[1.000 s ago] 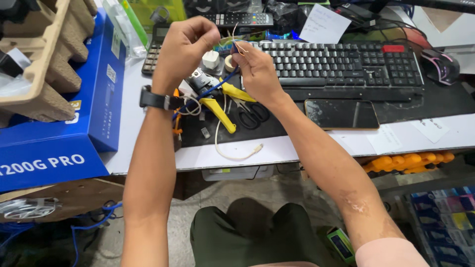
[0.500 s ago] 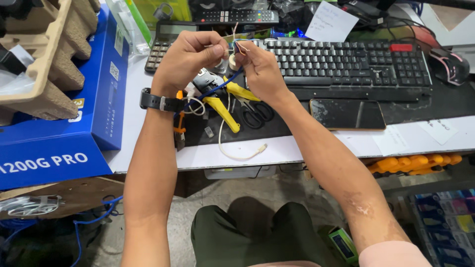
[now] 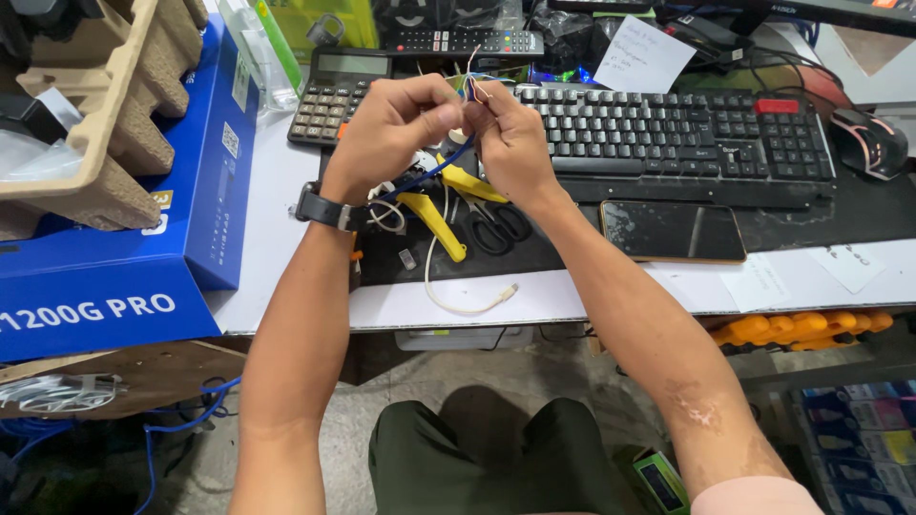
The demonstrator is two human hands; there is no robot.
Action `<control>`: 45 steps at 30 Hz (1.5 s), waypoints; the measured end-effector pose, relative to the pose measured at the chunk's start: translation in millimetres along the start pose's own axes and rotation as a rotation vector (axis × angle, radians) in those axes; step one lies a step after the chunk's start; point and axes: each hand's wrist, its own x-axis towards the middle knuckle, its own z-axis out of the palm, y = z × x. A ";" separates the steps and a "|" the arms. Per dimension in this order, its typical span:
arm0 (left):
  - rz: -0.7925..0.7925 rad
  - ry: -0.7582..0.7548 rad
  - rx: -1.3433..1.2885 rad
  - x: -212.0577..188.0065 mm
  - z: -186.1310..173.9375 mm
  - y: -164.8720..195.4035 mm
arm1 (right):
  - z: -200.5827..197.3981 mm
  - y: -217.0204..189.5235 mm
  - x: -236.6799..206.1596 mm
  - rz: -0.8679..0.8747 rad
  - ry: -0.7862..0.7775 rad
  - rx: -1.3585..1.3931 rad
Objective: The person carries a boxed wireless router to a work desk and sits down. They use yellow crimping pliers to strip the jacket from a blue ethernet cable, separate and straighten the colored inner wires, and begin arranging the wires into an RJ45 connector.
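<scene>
Head view: both hands' fingers (image 3: 448, 107) pinch a blue cable (image 3: 434, 172); its thin wire tips blur together.

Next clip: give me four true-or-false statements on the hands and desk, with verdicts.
1. Both hands, left hand and right hand, pinch thin wires of a blue cable. True.
2. The yellow tool is in the right hand. False: it lies on the desk.
3. A phone lies in front of the keyboard. True.
4. The watch is on the right wrist. False: left wrist.
</scene>
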 end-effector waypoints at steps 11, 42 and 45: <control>0.266 0.322 0.279 0.3 0.1 6.0 | -1.6 -2.5 -0.1 0.075 -0.027 0.121; 0.312 0.369 0.407 -2.6 15.2 19.3 | -2.2 2.4 -3.4 -0.078 -0.072 0.053; 0.367 0.273 0.396 -3.5 15.6 18.2 | -3.8 0.9 -2.0 -0.171 -0.053 -0.070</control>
